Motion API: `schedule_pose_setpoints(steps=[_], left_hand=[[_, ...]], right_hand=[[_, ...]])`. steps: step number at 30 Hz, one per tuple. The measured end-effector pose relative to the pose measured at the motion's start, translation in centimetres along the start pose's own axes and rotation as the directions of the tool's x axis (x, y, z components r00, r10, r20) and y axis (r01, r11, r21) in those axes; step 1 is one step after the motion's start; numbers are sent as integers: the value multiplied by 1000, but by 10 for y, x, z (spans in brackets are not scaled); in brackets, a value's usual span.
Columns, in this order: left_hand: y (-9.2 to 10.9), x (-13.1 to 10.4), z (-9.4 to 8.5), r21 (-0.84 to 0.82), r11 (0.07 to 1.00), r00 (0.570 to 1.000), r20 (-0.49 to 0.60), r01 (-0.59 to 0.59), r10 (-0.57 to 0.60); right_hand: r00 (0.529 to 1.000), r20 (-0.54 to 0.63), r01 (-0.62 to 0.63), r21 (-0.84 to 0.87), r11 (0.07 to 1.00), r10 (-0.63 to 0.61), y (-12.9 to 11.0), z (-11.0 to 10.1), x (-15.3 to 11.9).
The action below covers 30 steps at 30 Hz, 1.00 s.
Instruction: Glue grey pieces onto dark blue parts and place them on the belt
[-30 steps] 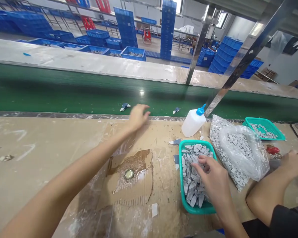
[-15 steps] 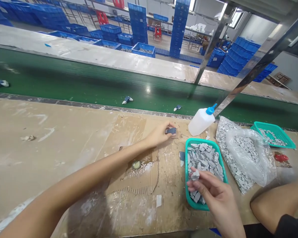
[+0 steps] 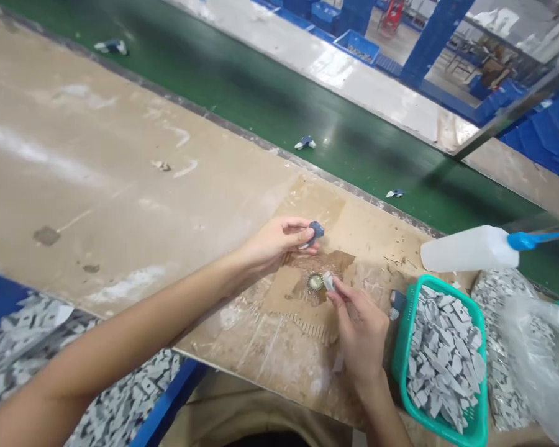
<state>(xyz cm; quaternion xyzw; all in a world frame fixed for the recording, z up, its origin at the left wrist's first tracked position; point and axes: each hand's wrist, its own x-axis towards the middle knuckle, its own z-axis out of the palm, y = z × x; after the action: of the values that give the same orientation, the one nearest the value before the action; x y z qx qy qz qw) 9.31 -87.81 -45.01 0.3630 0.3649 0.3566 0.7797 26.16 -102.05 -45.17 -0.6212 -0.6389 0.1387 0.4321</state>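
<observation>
My left hand [image 3: 284,239] is closed on a small dark blue-grey piece [image 3: 315,232], held just above the cardboard-covered table. A pale bit shows under the fingers. Between thumb and fingers my right hand [image 3: 358,316] pinches a small light grey piece [image 3: 328,280]. Right beside that piece, a small round cap with glue in it [image 3: 315,282] sits on a wet, stained patch of cardboard. To the right of my right hand stands a green plastic basket [image 3: 403,360] full of similar grey pieces. The two held pieces are apart.
A white squeeze bottle [image 3: 470,249] with a blue nozzle stands behind the basket, beside a clear bag of grey pieces [image 3: 517,347]. Beyond the table runs a green conveyor belt [image 3: 242,99] carrying several small blue-and-white assemblies. A blue crate [image 3: 168,403] of grey parts is at lower left.
My right hand has moved left from over the basket to beside the round cap, carrying the grey piece. My left hand has lifted and turned the dark piece. The camera view has turned left and down.
</observation>
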Motion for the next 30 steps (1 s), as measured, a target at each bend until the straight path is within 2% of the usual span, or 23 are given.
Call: schedule_pose_setpoints(steps=[5, 8, 17, 23, 26, 30], left_hand=[[2, 2, -8, -37, 999, 1000, -18, -24, 23], [3, 3, -10, -32, 998, 998, -37, -49, 48], [9, 2, -12, 39, 994, 994, -27, -103, 104], [6, 1, -13, 78, 991, 993, -47, -107, 111], [3, 0, -14, 78, 992, 995, -7, -103, 104], [-2, -7, -9, 116, 992, 984, 179, -43, 21]], right_hand=[[982, 40, 190, -90, 978, -187, 6, 10, 2], [968, 70, 246, -113, 963, -240, 7, 12, 1], [954, 165, 284, -221, 933, -251, 8, 15, -2], [954, 182, 276, -218, 936, -239, 7, 14, -3], [973, 124, 213, -181, 960, -193, 4, 10, -3], [993, -103, 53, -88, 995, -62, -1, 3, -3]])
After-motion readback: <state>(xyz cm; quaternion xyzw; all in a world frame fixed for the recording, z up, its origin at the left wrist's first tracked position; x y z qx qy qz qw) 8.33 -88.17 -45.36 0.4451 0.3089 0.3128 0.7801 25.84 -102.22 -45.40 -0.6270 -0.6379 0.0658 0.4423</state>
